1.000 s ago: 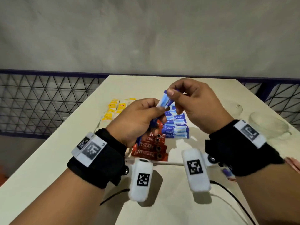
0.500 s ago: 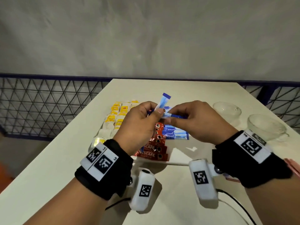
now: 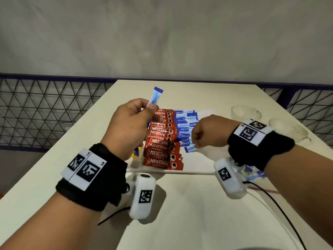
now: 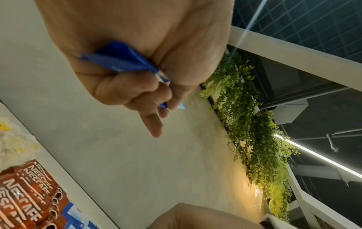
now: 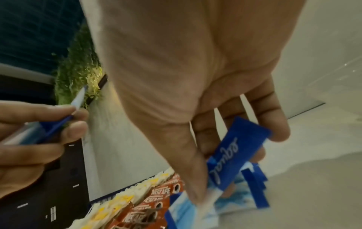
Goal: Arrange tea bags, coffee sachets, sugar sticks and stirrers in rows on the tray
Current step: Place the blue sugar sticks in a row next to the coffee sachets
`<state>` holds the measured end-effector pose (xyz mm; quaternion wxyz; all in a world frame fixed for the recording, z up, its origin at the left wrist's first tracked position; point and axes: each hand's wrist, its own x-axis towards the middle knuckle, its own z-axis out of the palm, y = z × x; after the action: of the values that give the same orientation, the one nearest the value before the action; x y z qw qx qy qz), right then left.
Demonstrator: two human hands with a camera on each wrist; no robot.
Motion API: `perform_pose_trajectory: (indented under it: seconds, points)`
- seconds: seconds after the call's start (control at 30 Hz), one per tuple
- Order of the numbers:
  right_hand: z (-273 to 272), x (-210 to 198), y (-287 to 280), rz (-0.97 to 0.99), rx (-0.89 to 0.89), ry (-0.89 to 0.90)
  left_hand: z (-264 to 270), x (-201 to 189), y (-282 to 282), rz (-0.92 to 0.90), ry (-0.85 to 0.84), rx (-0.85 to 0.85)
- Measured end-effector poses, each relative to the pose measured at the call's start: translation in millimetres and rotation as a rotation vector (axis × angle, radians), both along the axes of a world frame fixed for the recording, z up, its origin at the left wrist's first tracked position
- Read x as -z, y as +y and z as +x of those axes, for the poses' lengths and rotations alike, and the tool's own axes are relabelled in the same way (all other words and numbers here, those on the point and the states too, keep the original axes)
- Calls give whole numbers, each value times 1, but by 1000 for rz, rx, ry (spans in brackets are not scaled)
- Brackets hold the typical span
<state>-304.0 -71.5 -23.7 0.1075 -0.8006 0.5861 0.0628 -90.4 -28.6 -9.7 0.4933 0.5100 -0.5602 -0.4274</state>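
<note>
My left hand grips a small bunch of blue sugar sticks above the tray, one end poking up; the same bunch shows in the left wrist view. My right hand pinches one blue sugar stick low over the near end of the blue sugar row. The right wrist view shows thumb and fingers on that stick. A row of red coffee sachets lies left of the blue row on the white tray. Yellow tea bags lie further left, mostly hidden behind my left hand in the head view.
Two glass bowls stand at the table's right side. Loose blue sticks lie on the table by my right wrist, off the tray. Black cables trail across the near table. A mesh railing runs behind the table.
My hands have come apart. The right hand drew one blue stick from the left hand's bunch and carried it down to the near end of the blue row.
</note>
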Motion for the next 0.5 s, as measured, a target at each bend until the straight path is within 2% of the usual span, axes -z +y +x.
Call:
perform_pose_trajectory:
  seconds: [0.07,0.27,0.5]
  points:
    - [3,2,-3,31,29,-41,2,1,0,3,-8,0]
    - [9,9,-10,17,63,-13,6,6,0,18,18,4]
    - [19,8,-16,11,20,38,12,9,0,3,8,-2]
